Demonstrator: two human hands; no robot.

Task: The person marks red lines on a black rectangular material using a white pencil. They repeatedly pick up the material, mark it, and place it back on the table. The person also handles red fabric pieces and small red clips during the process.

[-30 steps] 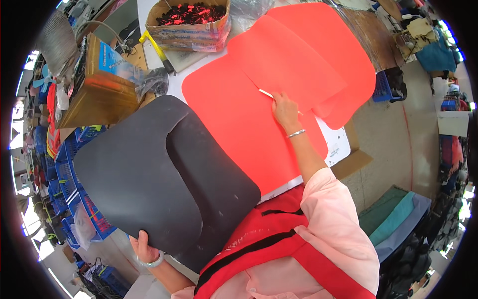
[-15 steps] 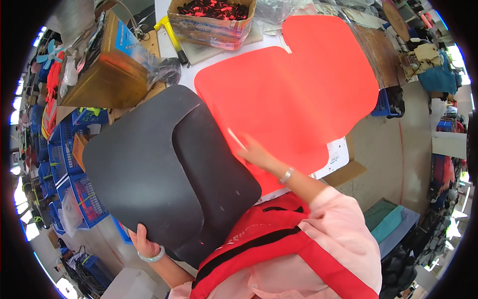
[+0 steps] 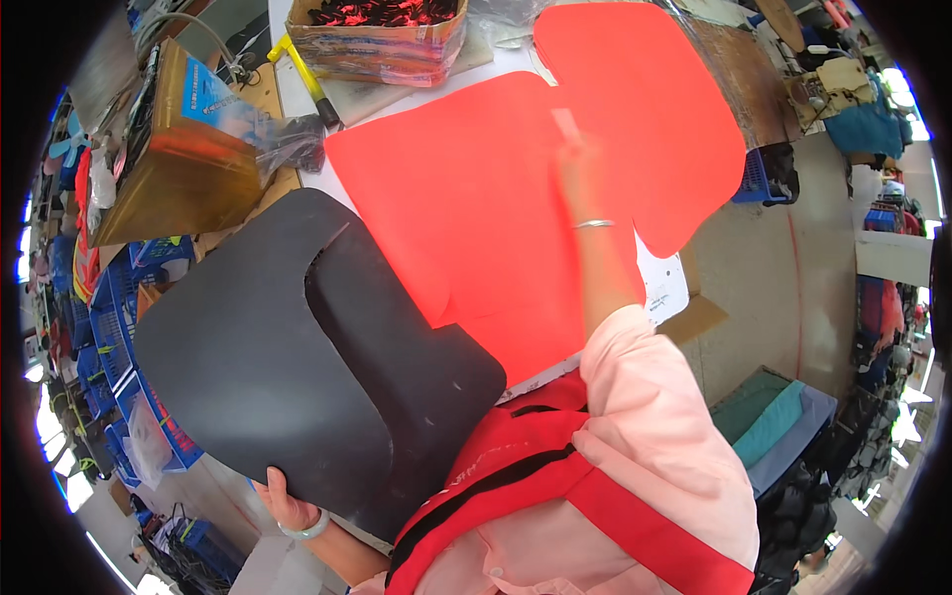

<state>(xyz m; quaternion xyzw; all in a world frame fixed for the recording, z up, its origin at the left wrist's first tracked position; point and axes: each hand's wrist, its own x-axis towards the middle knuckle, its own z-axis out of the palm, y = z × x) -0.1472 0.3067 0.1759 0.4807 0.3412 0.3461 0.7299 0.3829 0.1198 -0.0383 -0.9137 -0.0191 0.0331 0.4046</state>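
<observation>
My left hand grips the lower edge of a large black panel, thumb on top and fingers out of sight beneath. A smaller curved black piece lies over or is joined to that panel; I cannot tell which. My right hand, blurred, is over the flat red sheets on the table. A thin pale stick-like tool juts from its fingers. Beneath that hand lies the left red sheet, its lower left corner overlapping the black panel. The right red sheet has rounded corners.
A cardboard box of small red and black pieces stands at the back, beside a yellow-handled hammer. To the left are a brown box-shaped stand and blue baskets. A bin with teal cloth stands at lower right.
My right hand has swung away from the black panel's edge, up and across the red sheets. The black panel has shifted slightly left, and a red corner now overlaps it.
</observation>
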